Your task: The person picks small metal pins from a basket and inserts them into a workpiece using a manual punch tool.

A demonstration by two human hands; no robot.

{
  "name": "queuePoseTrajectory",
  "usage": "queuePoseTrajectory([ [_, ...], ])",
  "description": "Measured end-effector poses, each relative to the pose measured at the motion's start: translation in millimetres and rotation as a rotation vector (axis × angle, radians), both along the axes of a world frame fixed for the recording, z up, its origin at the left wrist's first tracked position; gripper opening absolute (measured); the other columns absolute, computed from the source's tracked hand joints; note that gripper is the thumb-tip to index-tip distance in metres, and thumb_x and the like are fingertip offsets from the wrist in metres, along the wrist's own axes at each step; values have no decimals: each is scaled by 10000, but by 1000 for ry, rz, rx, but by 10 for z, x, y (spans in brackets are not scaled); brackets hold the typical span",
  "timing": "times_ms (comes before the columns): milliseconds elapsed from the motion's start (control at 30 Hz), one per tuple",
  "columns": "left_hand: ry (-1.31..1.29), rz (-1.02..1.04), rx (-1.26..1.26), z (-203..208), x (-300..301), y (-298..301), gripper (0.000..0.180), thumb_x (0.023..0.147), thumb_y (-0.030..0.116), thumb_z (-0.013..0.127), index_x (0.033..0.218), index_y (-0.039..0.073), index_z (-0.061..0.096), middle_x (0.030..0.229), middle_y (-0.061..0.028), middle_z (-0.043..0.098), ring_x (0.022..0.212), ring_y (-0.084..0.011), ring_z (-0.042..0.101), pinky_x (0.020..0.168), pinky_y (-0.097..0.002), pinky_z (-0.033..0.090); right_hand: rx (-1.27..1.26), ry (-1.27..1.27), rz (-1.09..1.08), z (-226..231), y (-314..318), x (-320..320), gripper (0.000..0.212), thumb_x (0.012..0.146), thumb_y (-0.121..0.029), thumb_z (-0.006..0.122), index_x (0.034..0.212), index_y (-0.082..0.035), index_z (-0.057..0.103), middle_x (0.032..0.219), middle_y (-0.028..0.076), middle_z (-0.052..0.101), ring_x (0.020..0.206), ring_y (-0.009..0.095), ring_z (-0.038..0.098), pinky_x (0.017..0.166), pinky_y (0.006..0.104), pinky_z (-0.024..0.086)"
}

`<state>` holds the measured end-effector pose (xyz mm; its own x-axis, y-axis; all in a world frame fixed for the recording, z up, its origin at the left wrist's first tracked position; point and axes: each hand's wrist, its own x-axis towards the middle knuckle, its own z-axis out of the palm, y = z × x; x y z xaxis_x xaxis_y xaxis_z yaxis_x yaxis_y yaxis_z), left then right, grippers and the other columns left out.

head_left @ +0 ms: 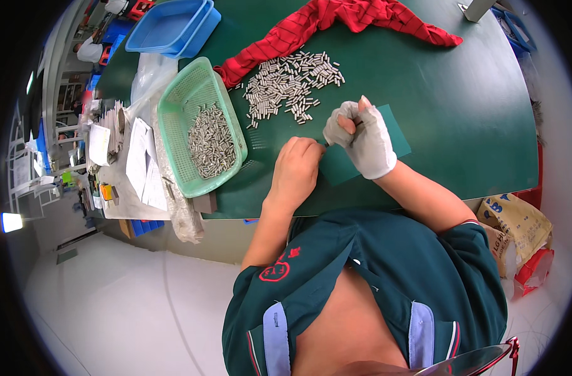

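Note:
My left hand (295,168) is bare, with its fingers curled and pressed together above the green table (474,125). A small dark tip shows at its fingertips, too little to name. Close beside it, my right hand (366,143) wears a pale grey glove with bare fingertips. Its fingers are bent inward, and whatever they hold is hidden. Under and beside the right hand lies a flat green sheet (396,131). Beyond both hands spreads a loose pile of short metal pins (286,84). To the left, a light green perforated basket (237,128) holds many more pins (212,143).
A red checked cloth (280,39) lies along the pile's far side. Stacked blue trays (170,28) stand at the far left. Papers (145,163) and plastic wrap (153,75) lie left of the basket. A metal post (477,9) rises at the far right; sacks (518,229) stand below the right edge.

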<state>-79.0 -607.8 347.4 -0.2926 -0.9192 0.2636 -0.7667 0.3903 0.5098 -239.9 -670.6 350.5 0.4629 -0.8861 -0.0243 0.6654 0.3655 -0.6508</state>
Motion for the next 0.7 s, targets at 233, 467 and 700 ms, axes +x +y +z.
queuePoseTrajectory([
  [233,51,108,-4,-48,-21,59,170,735,-22,670,889,10,603,890,-120,593,846,-325,564,754,-420,471,75,-51,17,-6,-34,-39,519,1013,-487,327,654,-116,369,567,-9,300,558,144,282,626,310,302],
  [467,69,122,9,-116,-23,71,117,752,-34,646,849,13,600,853,-116,594,834,-319,572,735,-402,465,134,-121,24,-44,-23,-13,515,1028,-435,359,646,-91,377,571,11,321,563,149,291,569,286,270],
  [700,44,112,23,-100,-29,61,128,750,-24,657,855,13,592,865,-121,582,836,-324,562,738,-420,469,135,-127,34,-56,-20,6,515,1038,-422,338,646,-91,381,571,7,311,569,148,294,568,284,268],
])
